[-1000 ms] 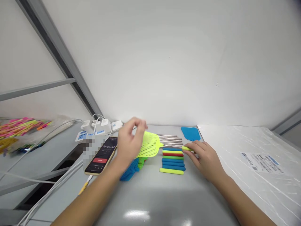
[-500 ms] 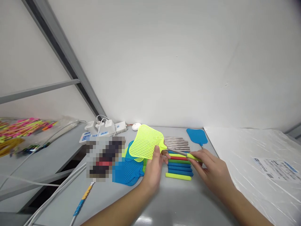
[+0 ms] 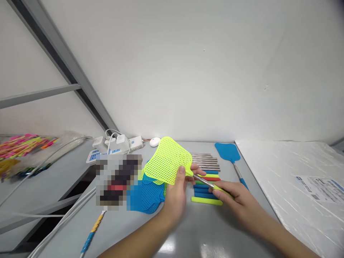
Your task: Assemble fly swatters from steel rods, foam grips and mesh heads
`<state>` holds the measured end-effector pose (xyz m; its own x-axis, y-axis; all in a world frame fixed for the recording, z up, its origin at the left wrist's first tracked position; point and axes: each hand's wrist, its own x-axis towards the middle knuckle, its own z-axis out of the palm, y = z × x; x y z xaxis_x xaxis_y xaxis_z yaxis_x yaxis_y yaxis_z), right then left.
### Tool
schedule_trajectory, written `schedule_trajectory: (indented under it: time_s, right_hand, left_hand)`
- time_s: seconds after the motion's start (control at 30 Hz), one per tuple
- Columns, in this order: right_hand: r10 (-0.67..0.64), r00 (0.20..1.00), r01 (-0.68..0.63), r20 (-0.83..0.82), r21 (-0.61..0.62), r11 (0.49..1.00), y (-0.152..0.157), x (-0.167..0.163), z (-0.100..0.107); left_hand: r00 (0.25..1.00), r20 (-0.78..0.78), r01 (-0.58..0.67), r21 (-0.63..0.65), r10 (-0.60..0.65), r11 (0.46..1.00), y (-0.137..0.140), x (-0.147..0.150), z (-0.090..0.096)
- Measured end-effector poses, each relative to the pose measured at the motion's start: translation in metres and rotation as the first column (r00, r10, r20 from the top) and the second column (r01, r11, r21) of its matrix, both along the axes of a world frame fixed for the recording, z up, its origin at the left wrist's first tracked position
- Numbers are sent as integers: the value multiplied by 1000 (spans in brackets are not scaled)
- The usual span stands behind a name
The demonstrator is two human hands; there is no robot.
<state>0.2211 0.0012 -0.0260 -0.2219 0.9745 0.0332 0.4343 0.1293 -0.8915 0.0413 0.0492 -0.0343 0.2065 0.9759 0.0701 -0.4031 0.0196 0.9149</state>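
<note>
A yellow-green fly swatter (image 3: 170,161) with a perforated head and a metal rod is held above the table. My left hand (image 3: 178,193) pinches the base of its head, thumb on top. My right hand (image 3: 239,200) is closed round its yellow-green grip at the rod's other end. Below the hands lies a row of coloured grip tubes (image 3: 206,201) in blue, red, green and yellow. Behind them are several metal rods (image 3: 205,161). To the left, blue and yellow-green swatter heads (image 3: 150,197) are piled, partly under the held one.
A blue fly swatter (image 3: 228,152) lies at the back right beside a plastic-wrapped white board (image 3: 271,168). A power strip (image 3: 114,149) with plugs, a white round case (image 3: 154,142), a pixelated dark object (image 3: 120,182) and cables stand left. Bagged colourful items (image 3: 27,147) lie far left.
The swatter's rod has tilted, its grip end lower and nearer to me. Both hands still hold it. The view has shifted slightly, and more of the blue swatter's handle shows.
</note>
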Motion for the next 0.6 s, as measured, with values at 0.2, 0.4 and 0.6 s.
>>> schedule_trajectory:
  time_s: [0.2, 0.4, 0.6]
  right_hand:
    - [-14, 875, -269, -484, -510, 817, 0, 7, 4]
    - [-160, 748, -389, -644, -621, 680, 1, 10, 4]
    - [-183, 713, -423, -677, -624, 657, 3, 10, 2]
  left_hand:
    - [996, 19, 82, -41, -82, 996, -3, 2, 0]
    - [995, -3, 101, -64, -101, 993, -2, 5, -2]
    - [994, 8, 108, -83, -108, 991, -4, 5, 1]
